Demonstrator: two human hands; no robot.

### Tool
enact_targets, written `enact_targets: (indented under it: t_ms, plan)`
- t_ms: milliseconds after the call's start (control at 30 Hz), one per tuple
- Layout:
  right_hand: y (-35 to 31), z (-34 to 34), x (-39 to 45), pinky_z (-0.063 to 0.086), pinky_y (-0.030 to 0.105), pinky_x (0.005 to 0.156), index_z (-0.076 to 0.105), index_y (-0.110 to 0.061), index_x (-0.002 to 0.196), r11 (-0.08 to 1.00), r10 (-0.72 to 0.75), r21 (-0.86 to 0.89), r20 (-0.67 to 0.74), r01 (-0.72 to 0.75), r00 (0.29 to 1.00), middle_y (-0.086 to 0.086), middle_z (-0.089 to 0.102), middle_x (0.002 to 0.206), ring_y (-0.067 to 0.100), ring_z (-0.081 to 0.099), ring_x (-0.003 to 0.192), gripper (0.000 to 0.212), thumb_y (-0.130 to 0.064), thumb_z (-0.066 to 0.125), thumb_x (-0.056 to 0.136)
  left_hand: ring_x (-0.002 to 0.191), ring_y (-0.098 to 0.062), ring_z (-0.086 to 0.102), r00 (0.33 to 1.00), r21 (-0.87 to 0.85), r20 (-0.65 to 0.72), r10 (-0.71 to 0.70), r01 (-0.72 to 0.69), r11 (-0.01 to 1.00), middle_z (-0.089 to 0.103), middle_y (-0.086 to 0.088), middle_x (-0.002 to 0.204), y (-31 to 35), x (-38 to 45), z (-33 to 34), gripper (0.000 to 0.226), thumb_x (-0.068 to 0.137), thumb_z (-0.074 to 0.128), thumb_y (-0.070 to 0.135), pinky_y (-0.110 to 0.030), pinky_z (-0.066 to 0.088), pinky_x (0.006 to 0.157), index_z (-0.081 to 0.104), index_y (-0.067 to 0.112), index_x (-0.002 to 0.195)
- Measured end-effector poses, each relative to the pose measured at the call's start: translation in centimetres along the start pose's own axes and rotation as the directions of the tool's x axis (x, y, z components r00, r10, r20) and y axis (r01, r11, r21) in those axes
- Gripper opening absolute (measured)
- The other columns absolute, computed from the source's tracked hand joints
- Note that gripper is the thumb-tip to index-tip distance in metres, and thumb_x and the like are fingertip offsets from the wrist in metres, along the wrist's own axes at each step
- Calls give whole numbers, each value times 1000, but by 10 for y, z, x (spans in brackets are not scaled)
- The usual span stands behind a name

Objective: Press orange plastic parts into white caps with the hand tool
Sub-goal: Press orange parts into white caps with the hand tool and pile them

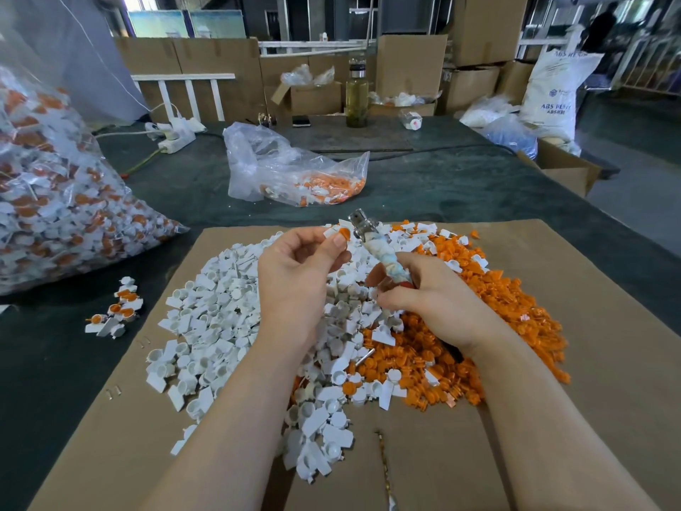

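Currently the left hand [298, 267] is raised over the pile, thumb and fingers pinching a white cap with an orange part [341, 234] seated in it, held just beside the metal head of the hand tool [381, 248]. The right hand [423, 293] grips that tool round its taped handle, fingers curled, tool tilted up and leftward so the metal tip sits close to the pinched piece; whether tip and piece touch, cannot tell. Below both hands, a heap of loose white caps [210, 322] covers the left and middle of a cardboard sheet [608, 400], and a heap of orange parts [508, 307] lies on the right side, the two heaps mixing where they meet near the front. A few finished pieces [116, 311], white with orange inserts, lie off the cardboard to the left on the dark table cover [442, 182]. Far left, a big clear bag of assembled pieces [55, 186]. Behind the cardboard, a smaller clear bag [291, 167] mostly collapsed, orange and white bits inside. At the table's far edge stand a glass bottle [356, 94] and a power strip [177, 136]; cardboard boxes [411, 64] behind.
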State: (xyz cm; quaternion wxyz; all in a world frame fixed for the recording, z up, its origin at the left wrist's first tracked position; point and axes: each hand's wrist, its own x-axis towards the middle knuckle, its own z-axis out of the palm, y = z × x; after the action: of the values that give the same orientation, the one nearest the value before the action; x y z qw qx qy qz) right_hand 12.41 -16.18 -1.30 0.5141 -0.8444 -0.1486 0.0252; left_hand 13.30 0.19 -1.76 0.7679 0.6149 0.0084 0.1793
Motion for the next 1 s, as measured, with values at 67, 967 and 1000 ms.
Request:
enact_targets:
  t_ms: [67, 967, 1000]
  plan:
    - [0, -1, 0, 48, 53, 83, 66, -6, 99, 1000, 5, -1, 26, -5, 1000, 19, 65, 93, 35, 60, 85, 21, -14, 68, 80, 68, -13, 71, 1000, 2, 3, 6, -6, 1000, 72, 4, 69, 0, 1, 0, 9, 86, 72, 3, -20, 57, 68, 69, 12, 84]
    - [4, 3, 2, 38, 17, 47, 63, -23, 82, 992, -38, -120, 104, 50, 994, -24, 59, 58, -1, 47, 50, 19, -5, 58, 83, 63, -10, 69, 997, -40, 46, -64, 66, 997, 72, 4, 68, 5, 1, -3, 8, 85, 70, 1, -22, 58, 67, 69, 9, 83]
    - [5, 3, 3, 43, 23, 51, 64, -22, 84, 989, -44, -138, 91, 56, 995, -19, 60, 62, 1, 49, 54, 13, -10, 60, 83, 64, -11, 70, 997, -28, 42, -71, 73, 997, 73, 3, 70, 5, 2, -5, 7, 85, 71, 3, -23, 58, 68, 69, 9, 83]
